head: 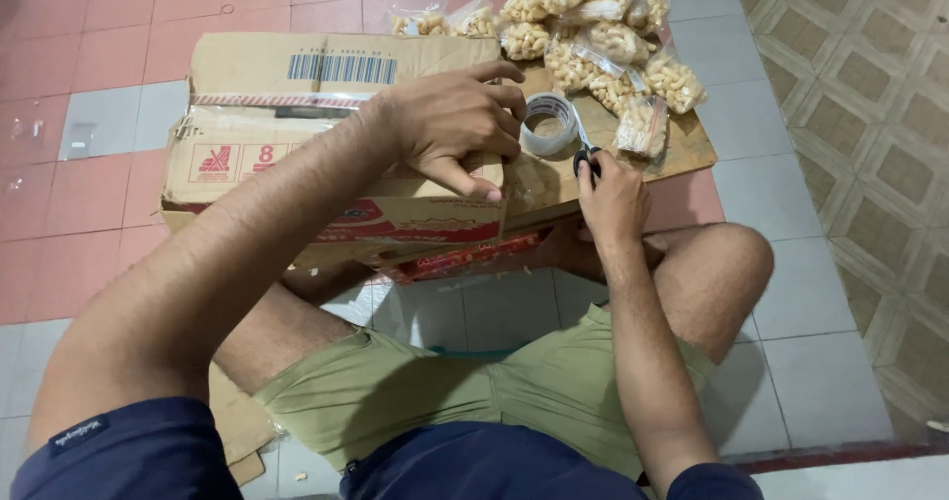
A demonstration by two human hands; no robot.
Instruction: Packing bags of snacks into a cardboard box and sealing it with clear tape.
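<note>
I sit on the tiled floor with a closed cardboard box (297, 115) in front of my knees. My left hand (460, 125) rests on the box's right end, fingers curled around a roll of clear tape (547, 125). My right hand (611, 199) grips black-handled scissors (585, 154), whose blades point up at the tape roll. A strip of clear tape runs along the box's top seam.
Several clear bags of pale snack pieces (603, 41) lie piled on a flat cardboard sheet (692, 149) behind the tape roll. Pink and grey floor tiles (89, 36) lie to the left, patterned tiles (870, 115) to the right. My bent legs in green shorts (474, 391) fill the foreground.
</note>
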